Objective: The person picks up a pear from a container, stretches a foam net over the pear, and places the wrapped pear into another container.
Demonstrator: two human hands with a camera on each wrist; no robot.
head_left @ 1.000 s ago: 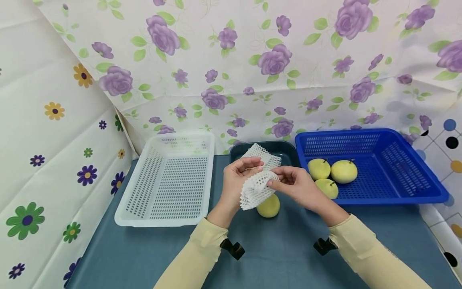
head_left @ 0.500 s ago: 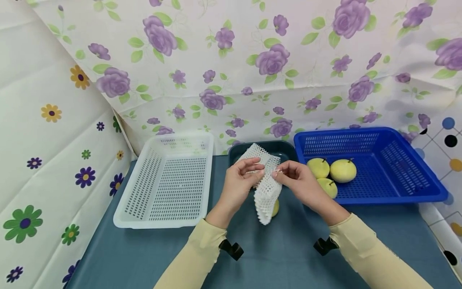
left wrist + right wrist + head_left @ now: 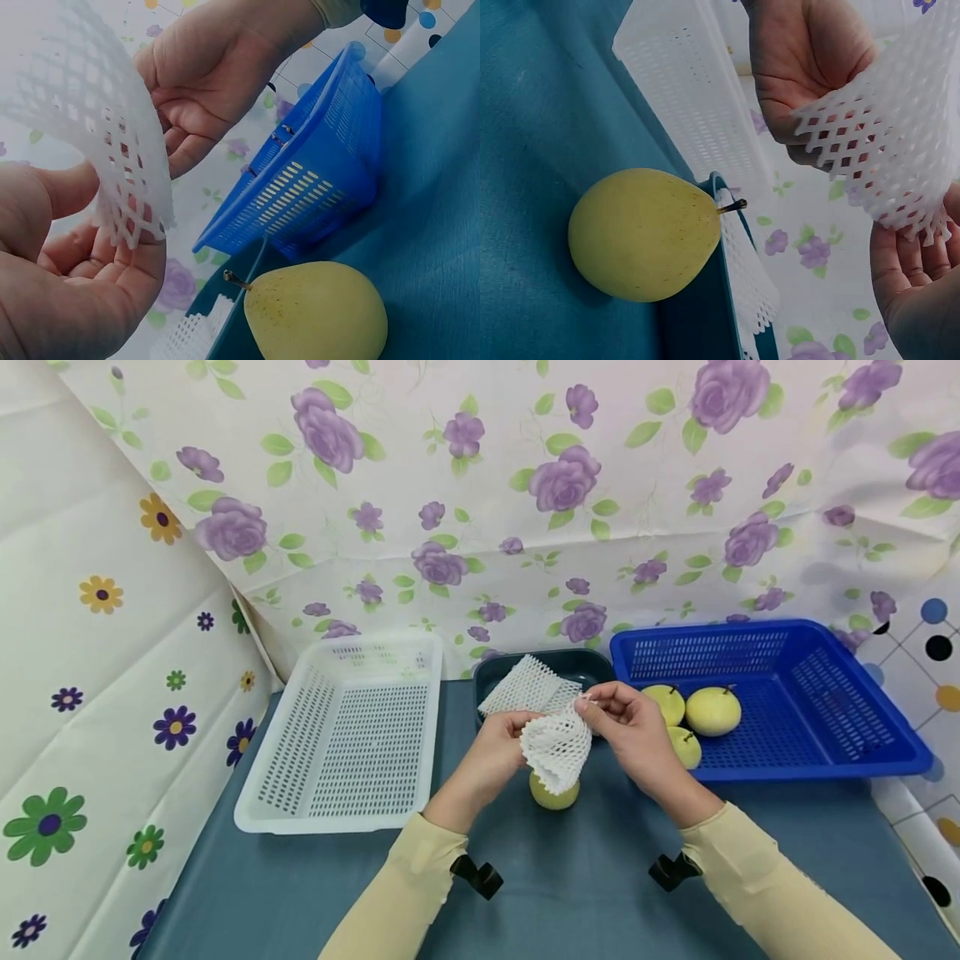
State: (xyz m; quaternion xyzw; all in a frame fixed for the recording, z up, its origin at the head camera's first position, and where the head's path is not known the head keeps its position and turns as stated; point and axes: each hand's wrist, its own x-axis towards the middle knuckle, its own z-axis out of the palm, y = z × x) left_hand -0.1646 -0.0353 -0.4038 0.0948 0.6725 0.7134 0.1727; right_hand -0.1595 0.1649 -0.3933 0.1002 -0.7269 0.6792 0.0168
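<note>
A white foam fruit net [image 3: 558,743] hangs between both hands in the head view, its wide mouth towards me. My left hand [image 3: 495,758] holds the mouth's left edge, its fingers behind the mesh in the left wrist view. My right hand [image 3: 633,731] pinches the gathered far end. Beneath the net a yellow pear [image 3: 645,235] rests on the blue-green cloth, stem towards the dark green tray [image 3: 487,672]; in the head view the net hides its upper part. More foam nets [image 3: 521,685] lie in that tray.
A blue basket [image 3: 817,768] at the right holds several yellow pears [image 3: 712,712]. To the left stands a white perforated basket [image 3: 345,822]. A flowered sheet [image 3: 480,527] hangs behind the table.
The net has swung from hanging long and low to a shorter, opened shape facing me. My left hand has moved down and right to its edge; the right hand has risen slightly.
</note>
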